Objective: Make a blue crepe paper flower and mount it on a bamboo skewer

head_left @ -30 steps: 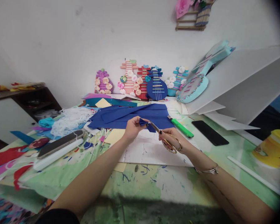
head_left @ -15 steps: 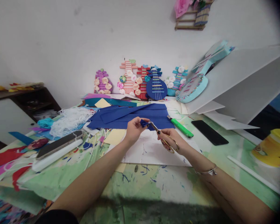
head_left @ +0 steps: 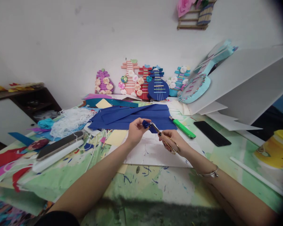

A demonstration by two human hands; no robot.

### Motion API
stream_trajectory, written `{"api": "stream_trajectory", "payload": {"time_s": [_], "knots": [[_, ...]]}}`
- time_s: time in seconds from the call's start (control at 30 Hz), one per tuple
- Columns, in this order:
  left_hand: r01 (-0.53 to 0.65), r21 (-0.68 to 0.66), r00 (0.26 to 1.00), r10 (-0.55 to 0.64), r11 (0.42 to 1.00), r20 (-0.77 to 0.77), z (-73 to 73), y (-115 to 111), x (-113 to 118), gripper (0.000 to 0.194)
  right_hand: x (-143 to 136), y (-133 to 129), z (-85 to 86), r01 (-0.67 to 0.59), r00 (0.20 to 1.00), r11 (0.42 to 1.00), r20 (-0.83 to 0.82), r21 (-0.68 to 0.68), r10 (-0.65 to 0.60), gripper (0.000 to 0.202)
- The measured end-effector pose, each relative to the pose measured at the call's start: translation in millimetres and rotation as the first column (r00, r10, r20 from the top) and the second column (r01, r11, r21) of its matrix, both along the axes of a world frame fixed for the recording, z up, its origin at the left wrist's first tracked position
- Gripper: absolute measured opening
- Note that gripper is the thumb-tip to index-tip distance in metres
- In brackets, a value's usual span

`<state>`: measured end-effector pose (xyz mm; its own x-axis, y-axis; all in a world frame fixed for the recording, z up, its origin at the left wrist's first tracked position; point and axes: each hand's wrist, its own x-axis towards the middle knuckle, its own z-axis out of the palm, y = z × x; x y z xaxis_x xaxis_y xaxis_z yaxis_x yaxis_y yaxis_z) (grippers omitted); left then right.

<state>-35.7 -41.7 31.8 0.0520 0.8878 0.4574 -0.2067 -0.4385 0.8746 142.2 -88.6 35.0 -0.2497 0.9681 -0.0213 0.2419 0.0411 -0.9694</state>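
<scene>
Between the fingertips of my left hand [head_left: 136, 130] is a small crumpled piece of dark blue paper [head_left: 145, 124]. My right hand [head_left: 173, 140] is closed around gold-handled scissors [head_left: 174, 147], whose blades reach up to the blue piece. Both hands are above a white board [head_left: 153, 153] lying on the table. Just behind them are wide sheets of blue paper [head_left: 134, 114]. Whether the blades are cutting into the piece is too small to tell.
A green utility knife [head_left: 183, 128] and a black phone [head_left: 212, 133] lie to the right, near a yellow tub [head_left: 275, 147]. White string [head_left: 72, 121] is heaped on the left. Colourful paper lutes [head_left: 158, 88] lean on the wall. Blue scraps litter the front.
Almost nothing differs. The scissor handles look slightly closer together, and the blue piece has shifted a little at my fingertips.
</scene>
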Motion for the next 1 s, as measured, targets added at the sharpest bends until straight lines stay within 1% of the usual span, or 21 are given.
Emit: {"api": "stream_trajectory", "payload": {"time_s": [0.1, 0.2, 0.33, 0.47, 0.53, 0.6, 0.7, 0.77, 0.83, 0.9, 0.97, 1.0], "knots": [[-0.004, 0.012, 1.0, 0.004, 1.0, -0.015, -0.5, -0.4, -0.2, 0.016, 0.5, 1.6, -2.4, -0.002, 1.0, 1.0, 0.014, 0.003, 0.002, 0.043], [-0.001, 0.001, 1.0, 0.001, 1.0, 0.003, -0.2, -1.0, 0.1, 0.016, 1.1, 3.0, -4.5, -0.003, 0.999, 1.0, 0.034, 0.006, 0.003, 0.042], [0.012, -0.019, 1.0, -0.012, 1.0, 0.011, 0.2, -1.2, 0.8, 0.017, -0.2, 2.7, -3.0, 0.01, 0.999, 1.0, 0.04, -0.015, -0.009, 0.042], [0.033, -0.048, 0.999, -0.031, 0.998, 0.044, 0.6, 0.8, 0.1, 0.021, -0.4, 3.6, 3.2, 0.102, 0.994, 0.995, 0.036, 0.014, -0.102, 0.043], [0.016, -0.059, 0.998, -0.013, 0.998, 0.065, 0.4, 3.5, -1.1, 0.024, 3.1, 5.6, 6.9, 0.168, 0.977, 0.984, 0.126, 0.061, -0.174, 0.044], [-0.011, -0.063, 0.996, 0.017, 0.998, 0.092, -0.1, 7.5, -3.3, 0.026, 9.3, 9.0, 9.8, 0.227, 0.921, 0.96, 0.285, 0.161, -0.266, 0.043], [-0.076, -0.053, 0.987, 0.083, 0.996, 0.136, -0.6, 14.5, -8.0, 0.028, 21.4, 16.1, 11.3, 0.261, 0.774, 0.9, 0.481, 0.349, -0.411, 0.038], [-0.132, -0.058, 0.976, 0.14, 0.99, 0.169, 0.5, 18.4, -12.0, 0.03, 28.9, 21.0, 11.0, 0.254, 0.697, 0.877, 0.551, 0.409, -0.459, 0.034], [-0.144, -0.101, 0.96, 0.164, 0.984, 0.229, 3.2, 20.8, -16.2, 0.032, 34.6, 24.8, 11.1, 0.255, 0.675, 0.868, 0.564, 0.426, -0.475, 0.032], [-0.077, -0.175, 0.948, 0.126, 0.982, 0.292, 6.4, 21.6, -20.1, 0.033, 38.1, 26.8, 12.8, 0.268, 0.69, 0.862, 0.539, 0.429, -0.483, 0.032], [0.043, -0.256, 0.942, 0.046, 0.966, 0.333, 8.5, 21.6, -23.1, 0.031, 40.1, 27.2, 15.5, 0.266, 0.691, 0.862, 0.538, 0.431, -0.483, 0.031], [0.1, -0.293, 0.938, 0.008, 0.951, 0.345, 8.8, 21.6, -24.0, 0.029, 41.0, 27.1, 16.7, 0.252, 0.677, 0.868, 0.563, 0.429, -0.475, 0.03]]}}
